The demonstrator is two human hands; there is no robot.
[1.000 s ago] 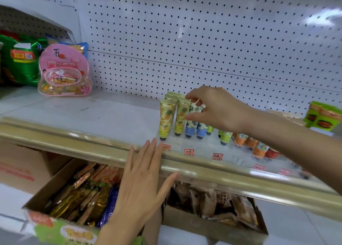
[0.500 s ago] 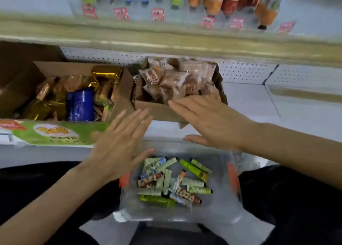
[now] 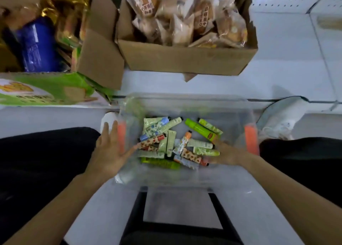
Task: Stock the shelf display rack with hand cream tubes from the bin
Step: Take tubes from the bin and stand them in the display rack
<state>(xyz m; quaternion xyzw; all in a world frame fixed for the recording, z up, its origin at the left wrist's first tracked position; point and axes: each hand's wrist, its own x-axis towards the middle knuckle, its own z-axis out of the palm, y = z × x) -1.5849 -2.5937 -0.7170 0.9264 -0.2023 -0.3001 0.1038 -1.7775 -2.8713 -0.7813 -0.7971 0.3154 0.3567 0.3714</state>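
Spreading over the bin's left edge, the left hand (image 3: 109,150) is keeping its fingers (image 3: 111,132) straight and apart, palm down, and is covering part of the left orange latch (image 3: 122,132). Its thumb is pointing toward the pile, with the tip just beside a red-patterned tube (image 3: 151,140); contact cannot be told. The right hand (image 3: 228,155) is reaching inside the bin near its right edge and is motion-blurred. Its fingers (image 3: 216,145) are lying at the pile's right end, by a pale green tube (image 3: 199,144); whether they are pinching or flat cannot be told.

The hand cream tubes (image 3: 171,143) are lying in a loose crossed heap on the middle of the bin's bottom, between the two hands. A bright green tube (image 3: 199,130) is lying toward the far right corner. The clear bin (image 3: 185,100) is sitting on the white floor between knees in black trousers (image 3: 37,161), with the right orange latch (image 3: 250,141) showing on its right edge.

Beyond the far edge a cardboard box (image 3: 185,61) is holding wrapped pastries (image 3: 148,2). Left of it a green-printed carton (image 3: 46,89) is holding a blue pack (image 3: 37,45). A white shoe (image 3: 281,119) is sitting just beside the far right corner.
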